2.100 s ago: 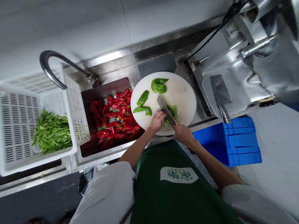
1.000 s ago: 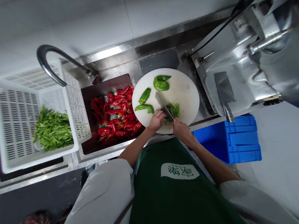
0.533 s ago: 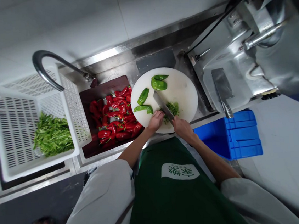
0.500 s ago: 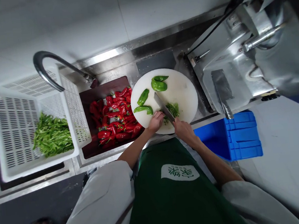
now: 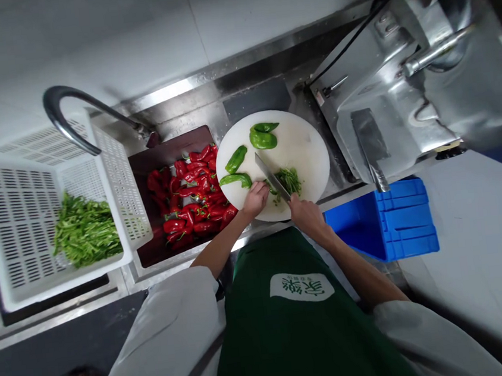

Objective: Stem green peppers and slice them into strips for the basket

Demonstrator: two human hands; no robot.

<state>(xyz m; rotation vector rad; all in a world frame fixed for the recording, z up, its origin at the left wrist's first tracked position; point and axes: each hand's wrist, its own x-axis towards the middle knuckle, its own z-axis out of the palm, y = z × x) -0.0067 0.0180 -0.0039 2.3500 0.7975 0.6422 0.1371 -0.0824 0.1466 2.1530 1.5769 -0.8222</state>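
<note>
My right hand (image 5: 306, 213) is wrapped round the handle of a kitchen knife (image 5: 271, 175), whose blade slants up and left across a round white cutting board (image 5: 316, 169). Beside the blade, on its left, my left hand (image 5: 256, 198) is closed with curled fingers; a bit of green pepper shows at the fingertips, mostly hidden. Thin shreds of green pepper (image 5: 289, 180) lie in a loose pile just right of the blade. Farther up the board rest a curled green pepper (image 5: 264, 139) and two slimmer pieces of green pepper (image 5: 236, 159) near the left edge.
Left of the board, red peppers (image 5: 198, 193) fill a sink basin under a curved faucet (image 5: 57, 112). A white plastic basket (image 5: 13, 225) holds cut greens (image 5: 87, 229). A cleaver (image 5: 367, 152) lies on metal equipment at right, above a blue crate (image 5: 407, 219).
The knife stays at the pile, and the shreds on its right look more spread out. My left hand has shifted slightly left. The whole view has moved a little.
</note>
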